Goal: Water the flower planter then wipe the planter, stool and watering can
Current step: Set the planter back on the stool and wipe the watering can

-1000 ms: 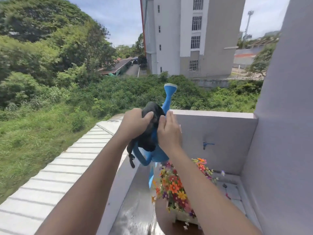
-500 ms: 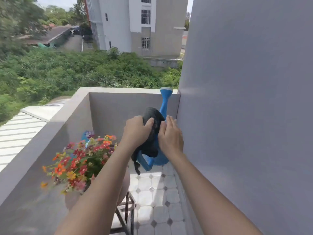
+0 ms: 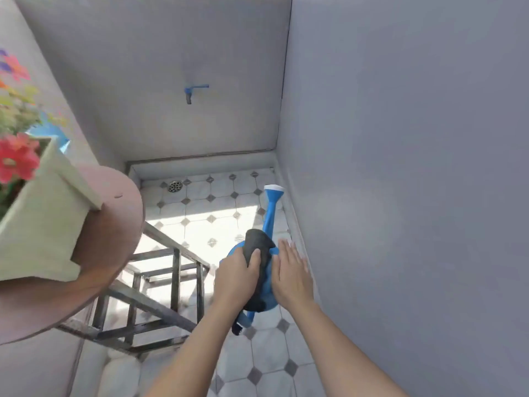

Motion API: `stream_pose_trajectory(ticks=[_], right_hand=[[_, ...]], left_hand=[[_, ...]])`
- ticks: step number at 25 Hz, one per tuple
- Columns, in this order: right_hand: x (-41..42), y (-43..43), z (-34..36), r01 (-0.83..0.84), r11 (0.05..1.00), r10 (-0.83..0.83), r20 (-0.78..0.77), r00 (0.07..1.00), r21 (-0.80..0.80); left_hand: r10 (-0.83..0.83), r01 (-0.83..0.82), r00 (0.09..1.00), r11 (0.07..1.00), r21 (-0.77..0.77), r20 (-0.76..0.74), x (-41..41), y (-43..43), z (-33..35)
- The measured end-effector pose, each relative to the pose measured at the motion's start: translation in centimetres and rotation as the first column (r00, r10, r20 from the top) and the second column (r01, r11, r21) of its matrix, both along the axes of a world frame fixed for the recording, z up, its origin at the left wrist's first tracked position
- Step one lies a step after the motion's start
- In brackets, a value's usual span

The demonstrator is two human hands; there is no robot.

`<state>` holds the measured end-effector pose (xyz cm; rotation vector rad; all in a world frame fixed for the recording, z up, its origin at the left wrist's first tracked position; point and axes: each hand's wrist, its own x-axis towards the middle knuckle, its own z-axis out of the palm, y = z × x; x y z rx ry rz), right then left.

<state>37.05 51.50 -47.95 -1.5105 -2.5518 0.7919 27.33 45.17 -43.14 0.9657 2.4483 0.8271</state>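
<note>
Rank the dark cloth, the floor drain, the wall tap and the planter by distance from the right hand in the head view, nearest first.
From the right hand:
1. Dark cloth, just to its left, over the watering can.
2. Floor drain, on the tiles in the far left corner.
3. Planter and wall tap: too close to call; planter far left on the stool, tap on the end wall.

Watering can (image 3: 270, 216) now low over floor tiles (image 3: 200, 207) (view tipped down)
</note>
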Motion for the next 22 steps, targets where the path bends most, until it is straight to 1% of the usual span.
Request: stream_pose_trajectory(ticks=[3, 6, 8, 11, 14, 17, 18, 20, 21, 22], right_hand=[[0.3, -0.5, -12.6, -0.018, 1.0, 0.02, 0.101, 0.995, -0.02], [0.7, -0.6, -23.9, 0.002, 0.999, 0.006, 0.153, 0.988, -0.051], [0.9, -0.6, -29.1, 0.004, 0.994, 0.017, 0.182, 0.983, -0.113], [1.1, -0.5, -35.5, 0.0, 0.983, 0.034, 0.182, 0.983, -0.186], [1.4, -0.2, -39.4, 0.034, 0.976, 0.007, 0.189, 0.982, -0.214], [1.3, 0.4, -41.3, 0.073, 0.973, -0.036, 0.17, 0.985, -0.217], [1.3, 0.6, -41.3, 0.081, 0.97, -0.048, 0.142, 0.989, -0.231], [1.3, 1.1, -40.9, 0.068, 0.967, -0.036, 0.134, 0.99, -0.246], [1.6, 1.2, -40.6, 0.056, 0.969, -0.024, 0.134, 0.991, -0.239], [1.8, 1.2, -39.6, 0.066, 0.967, -0.03, 0.147, 0.989, -0.246]], left_hand=[[0.017, -0.015, 0.999, 0.999, -0.048, 0.049, 0.8, -0.2, -12.7], [0.032, -0.023, 0.995, 0.996, -0.087, 0.099, 1.4, -0.2, -23.8], [0.037, -0.024, 0.993, 0.993, -0.112, 0.111, 1.5, -0.3, -29.0], [0.029, -0.012, 0.989, 0.992, -0.123, 0.142, 1.9, -0.3, -35.6], [0.054, -0.033, 0.984, 0.992, -0.125, 0.168, 2.8, 0.0, -39.4], [0.058, -0.041, 0.986, 0.993, -0.109, 0.158, 3.4, 0.9, -40.5], [0.056, -0.036, 0.983, 0.993, -0.116, 0.173, 3.6, 1.1, -40.5], [0.038, -0.013, 0.981, 0.991, -0.133, 0.189, 3.6, 1.4, -40.2], [0.015, 0.007, 0.987, 0.991, -0.137, 0.161, 3.6, 1.3, -40.0], [0.01, 0.011, 0.993, 0.982, -0.188, 0.114, 3.3, 1.2, -39.3]])
